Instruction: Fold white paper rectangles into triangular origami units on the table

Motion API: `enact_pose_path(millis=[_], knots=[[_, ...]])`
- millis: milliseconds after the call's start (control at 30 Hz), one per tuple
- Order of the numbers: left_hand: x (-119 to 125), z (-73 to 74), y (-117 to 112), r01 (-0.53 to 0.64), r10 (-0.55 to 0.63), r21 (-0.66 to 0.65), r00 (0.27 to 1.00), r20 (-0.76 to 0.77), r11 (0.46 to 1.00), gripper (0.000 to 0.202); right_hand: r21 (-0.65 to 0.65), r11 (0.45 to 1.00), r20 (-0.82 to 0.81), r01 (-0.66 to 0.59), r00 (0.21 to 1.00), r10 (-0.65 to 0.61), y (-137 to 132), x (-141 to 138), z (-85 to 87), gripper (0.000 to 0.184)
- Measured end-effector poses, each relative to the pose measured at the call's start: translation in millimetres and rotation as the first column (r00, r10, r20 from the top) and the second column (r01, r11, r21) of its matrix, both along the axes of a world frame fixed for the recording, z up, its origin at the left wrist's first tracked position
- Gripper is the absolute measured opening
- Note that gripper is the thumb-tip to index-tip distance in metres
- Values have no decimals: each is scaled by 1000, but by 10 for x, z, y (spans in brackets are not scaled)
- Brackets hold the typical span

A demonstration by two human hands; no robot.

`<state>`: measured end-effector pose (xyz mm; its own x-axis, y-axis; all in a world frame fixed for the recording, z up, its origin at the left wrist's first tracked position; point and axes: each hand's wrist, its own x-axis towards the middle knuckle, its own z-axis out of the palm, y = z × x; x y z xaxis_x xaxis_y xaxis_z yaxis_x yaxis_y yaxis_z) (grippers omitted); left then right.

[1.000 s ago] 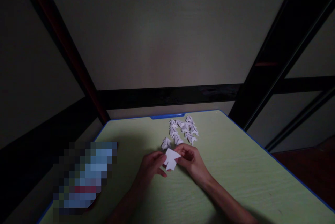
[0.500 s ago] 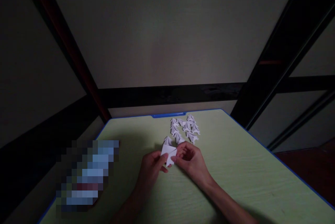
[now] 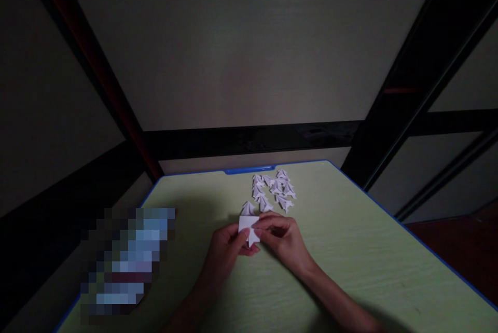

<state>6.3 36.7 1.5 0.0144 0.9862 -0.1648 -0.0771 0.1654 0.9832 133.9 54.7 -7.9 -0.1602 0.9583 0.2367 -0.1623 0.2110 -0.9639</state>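
A small piece of folded white paper (image 3: 248,225) is held up over the table between both hands. My left hand (image 3: 225,246) pinches its left side, with the thumb on the front face and fingers behind. My right hand (image 3: 280,234) presses thumb and fingertips against its right edge, covering part of it. A pointed flap sticks out at the paper's lower end. Just beyond it lies a folded paper figure (image 3: 248,208), partly hidden by the paper. Several more white folded paper figures (image 3: 277,186) are grouped farther back.
The pale green table (image 3: 369,250) has a blue rim and a blue handle (image 3: 250,170) at its far edge. A blurred-out pixelated object (image 3: 134,255) lies on the left. Behind the table stands a light panel (image 3: 249,53) with dark bands.
My right fingers have moved in over the paper's right side, and its upper right corner now lies squarer. My left hand keeps its grip. The view has shifted slightly.
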Motion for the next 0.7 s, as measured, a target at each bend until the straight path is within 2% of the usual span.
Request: enact_pose_path(millis=[267, 367, 433, 600, 700], knots=[[-18, -82, 11, 40, -16, -92, 968, 249, 995, 19, 54, 997, 71, -62, 996, 58, 15, 73, 10, 12], [-18, -93, 18, 9, 39, -159, 956, 292, 987, 17, 76, 994, 86, -75, 994, 68, 15, 74, 15, 12], [-18, -87, 18, -12, 67, -184, 953, 297, 983, 15, 83, 993, 89, -80, 993, 73, 12, 71, 14, 13], [-22, -59, 0, 56, -26, -124, 972, 232, 991, 21, 92, 990, 95, -103, 991, 94, -1, 73, 6, 14], [-17, -32, -15, 38, -14, -124, 982, 188, 992, 25, 106, 984, 90, -141, 987, 132, -6, 76, 6, 13]])
